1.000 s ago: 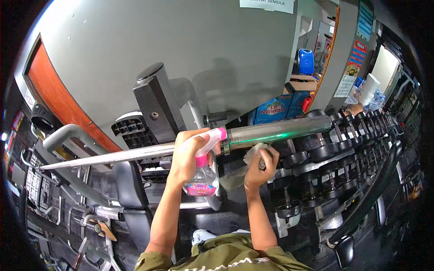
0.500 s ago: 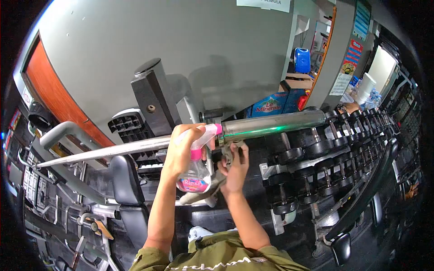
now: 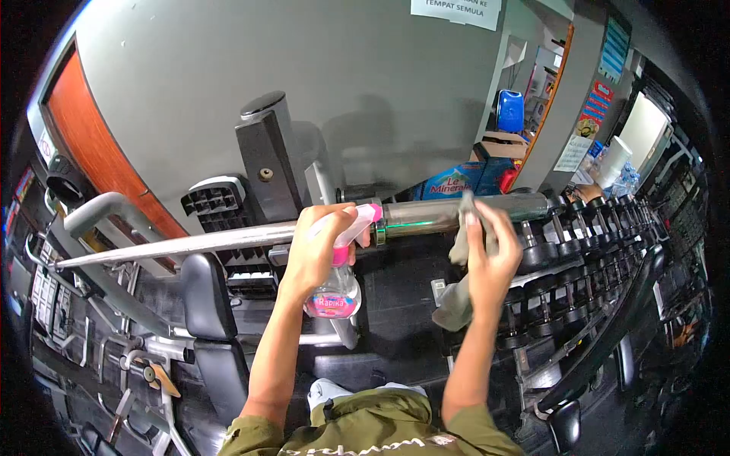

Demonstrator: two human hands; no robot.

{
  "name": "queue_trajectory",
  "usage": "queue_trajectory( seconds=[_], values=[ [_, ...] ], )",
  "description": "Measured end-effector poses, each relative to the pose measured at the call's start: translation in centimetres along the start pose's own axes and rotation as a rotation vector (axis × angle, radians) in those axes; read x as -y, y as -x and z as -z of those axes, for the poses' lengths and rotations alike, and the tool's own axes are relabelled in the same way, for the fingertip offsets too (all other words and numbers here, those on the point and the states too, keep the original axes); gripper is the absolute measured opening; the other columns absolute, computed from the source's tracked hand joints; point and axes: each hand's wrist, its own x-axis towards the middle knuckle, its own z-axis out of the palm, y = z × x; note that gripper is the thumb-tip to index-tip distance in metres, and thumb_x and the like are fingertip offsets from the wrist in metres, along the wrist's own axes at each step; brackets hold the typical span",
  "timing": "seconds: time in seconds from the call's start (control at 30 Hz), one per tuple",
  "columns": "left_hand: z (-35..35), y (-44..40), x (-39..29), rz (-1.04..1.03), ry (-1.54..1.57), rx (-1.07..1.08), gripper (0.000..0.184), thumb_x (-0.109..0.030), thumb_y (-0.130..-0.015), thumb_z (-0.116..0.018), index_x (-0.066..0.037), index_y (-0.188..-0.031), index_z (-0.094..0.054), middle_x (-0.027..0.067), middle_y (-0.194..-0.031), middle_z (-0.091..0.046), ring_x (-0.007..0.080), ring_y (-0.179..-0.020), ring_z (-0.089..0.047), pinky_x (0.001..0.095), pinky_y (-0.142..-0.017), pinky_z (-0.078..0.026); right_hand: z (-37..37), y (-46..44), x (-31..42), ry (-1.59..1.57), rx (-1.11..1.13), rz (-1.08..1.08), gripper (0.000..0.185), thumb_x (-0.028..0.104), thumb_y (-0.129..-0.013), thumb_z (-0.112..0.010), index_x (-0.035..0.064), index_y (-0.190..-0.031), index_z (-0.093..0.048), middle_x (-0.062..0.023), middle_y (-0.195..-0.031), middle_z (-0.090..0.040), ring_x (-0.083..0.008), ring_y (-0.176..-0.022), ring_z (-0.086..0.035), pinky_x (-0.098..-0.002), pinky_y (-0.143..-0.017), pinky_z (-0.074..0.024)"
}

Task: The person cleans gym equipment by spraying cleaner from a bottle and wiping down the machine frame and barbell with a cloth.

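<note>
A long metal barbell (image 3: 190, 242) runs across in front of me, its thick sleeve (image 3: 418, 218) at the right. My left hand (image 3: 310, 247) is wrapped round the neck of a clear spray bottle (image 3: 333, 292) with a pink collar, a pink nozzle and a "Rapika" label. The bottle hangs upright in front of the bar, close to the sleeve's inner collar. In my right hand (image 3: 493, 254) is a greyish cloth (image 3: 456, 300), held against the sleeve near its outer half, with a loose end dangling below. The right fingers are slightly blurred.
Racks of black dumbbells (image 3: 544, 304) stand at the right. A black padded bench (image 3: 209, 300) is at the lower left, by a dark upright post (image 3: 270, 163). Behind are a grey wall (image 3: 190, 91) and a blue "Le Minerale" box (image 3: 449, 182).
My right hand has slid the cloth to the right along the sleeve, away from the inner collar. The left hand and spray bottle stay nearly in place.
</note>
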Motion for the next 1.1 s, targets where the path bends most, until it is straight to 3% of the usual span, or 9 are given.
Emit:
queue_trajectory(
  seconds=[0.17, 0.27, 0.3, 0.37, 0.63, 0.8, 0.9, 0.97, 1.1],
  values=[
    [-0.1, 0.1, -0.1, -0.005, 0.034, -0.017, 0.045, -0.033, -0.094, -0.048, 0.003, -0.074, -0.065, 0.0089, -0.066, -0.064, 0.0155, -0.051, -0.057, 0.03, -0.053, -0.044, -1.8, -8.4, 2.1, 0.387, 0.787, 0.207, 0.021, 0.01, -0.085, -0.061, 0.0044, -0.098, -0.076, -0.0192, -0.095, -0.071, -0.0364, -0.087, -0.069, -0.0425, -0.082, -0.0535],
    [0.1, 0.0, -0.1, -0.025, -0.047, 0.014, 0.046, -0.035, -0.093, -0.044, 0.003, -0.076, -0.065, 0.0094, -0.068, -0.065, 0.0159, -0.052, -0.058, 0.0292, -0.051, -0.044, -5.5, -11.0, 2.0, 0.357, 1.168, 0.19, 0.027, 0.016, -0.084, -0.057, 0.0005, -0.099, -0.074, -0.0184, -0.097, -0.073, -0.0341, -0.092, -0.071, -0.0407, -0.084, -0.0544],
    [0.2, 0.1, -0.1, -0.039, -0.107, 0.037, 0.048, -0.037, -0.092, -0.041, 0.004, -0.079, -0.064, 0.0101, -0.071, -0.065, 0.0162, -0.053, -0.059, 0.0283, -0.05, -0.044, -6.2, -11.6, 4.4, 0.388, 1.321, -0.002, 0.029, 0.017, -0.084, -0.057, 0.0003, -0.1, -0.074, -0.019, -0.099, -0.073, -0.0357, -0.093, -0.07, -0.0413, -0.086, -0.0541],
    [0.1, 0.1, -0.1, -0.045, -0.108, 0.052, 0.049, -0.038, -0.09, -0.042, 0.003, -0.079, -0.066, 0.0093, -0.07, -0.066, 0.0157, -0.053, -0.059, 0.0281, -0.05, -0.044, -7.0, -11.6, 3.2, 0.392, 1.281, 0.185, 0.029, 0.018, -0.085, -0.058, 0.0006, -0.101, -0.074, -0.0193, -0.097, -0.073, -0.0353, -0.093, -0.07, -0.0412, -0.087, -0.0538],
    [0.0, 0.0, -0.6, -0.174, -0.192, 0.073, 0.041, -0.038, -0.09, -0.048, -0.005, -0.071, -0.065, 0.007, -0.06, -0.061, 0.0204, -0.052, -0.062, 0.0337, -0.053, -0.045, 2.7, -13.2, -0.5, 0.555, 1.035, -0.026, 0.027, 0.022, -0.086, -0.066, 0.0058, -0.105, -0.076, -0.0184, -0.096, -0.074, -0.0341, -0.089, -0.071, -0.0402, -0.084, -0.0542],
    [-0.4, -0.1, 0.0, -0.24, -0.218, 0.052, 0.035, -0.038, -0.085, -0.056, -0.006, -0.073, -0.064, 0.0116, -0.064, -0.058, 0.0356, -0.057, -0.058, 0.0414, -0.052, -0.041, -0.1, -6.7, 2.8, 0.532, 0.661, 0.024, 0.016, 0.015, -0.089, -0.065, 0.0087, -0.101, -0.074, -0.0116, -0.101, -0.07, -0.0325, -0.09, -0.07, -0.0412, -0.08, -0.0557],
    [-0.3, 0.0, 0.3, -0.265, -0.245, 0.059, 0.032, -0.036, -0.084, -0.06, -0.006, -0.076, -0.065, 0.0115, -0.065, -0.058, 0.0358, -0.057, -0.058, 0.0416, -0.052, -0.041, -2.2, -2.2, 4.2, 0.334, 0.414, 0.026, 0.019, 0.001, -0.086, -0.065, 0.0041, -0.103, -0.073, -0.0125, -0.103, -0.069, -0.0318, -0.096, -0.069, -0.0398, -0.088, -0.0533],
    [-0.3, -0.1, 0.4, -0.289, -0.25, 0.064, 0.032, -0.037, -0.084, -0.06, -0.006, -0.077, -0.065, 0.0112, -0.065, -0.057, 0.0352, -0.057, -0.058, 0.0414, -0.052, -0.041, -1.1, -1.2, 1.9, 0.374, 0.384, 0.12, 0.027, -0.001, -0.084, -0.066, 0.0099, -0.107, -0.073, -0.0078, -0.11, -0.069, -0.0307, -0.097, -0.07, -0.0397, -0.084, -0.0563],
    [-0.2, 0.2, 0.5, -0.337, -0.305, 0.081, 0.031, -0.037, -0.084, -0.063, -0.007, -0.077, -0.065, 0.0101, -0.065, -0.057, 0.0333, -0.054, -0.057, 0.0405, -0.051, -0.04, 2.3, -0.7, -1.8, 0.515, 0.093, 0.209, 0.027, -0.005, -0.085, -0.063, 0.0031, -0.108, -0.073, -0.0123, -0.111, -0.068, -0.0301, -0.101, -0.067, -0.0396, -0.087, -0.0546]
  ],
)
